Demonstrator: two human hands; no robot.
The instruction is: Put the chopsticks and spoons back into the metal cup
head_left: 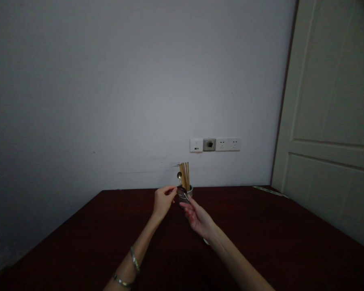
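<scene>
Held spoon and container, seen above the desk (109,226). A dark-bowled spoon (182,192) lies between the two hands, ahead of the person and just on the near side of the container (190,193), overlapping it in this view. The left hand (163,202) has its fingertips pinched at the bowl end; the right hand (200,220) grasps the handle between thumb and fingers. Neither hand is clearly nearer, since both meet the spoon. Its long axis runs crosswise and slopes: the bowl points toward the left hand, the handle down toward the right. The container stands upright on the desk, near the wall (139,101), its axis vertical. From its mouth rise several chopsticks (185,176), nearly upright with some tops inclined leftward, and beside them a second spoon (179,175), bowl uppermost. Whether the held spoon touches the container cannot be told.
</scene>
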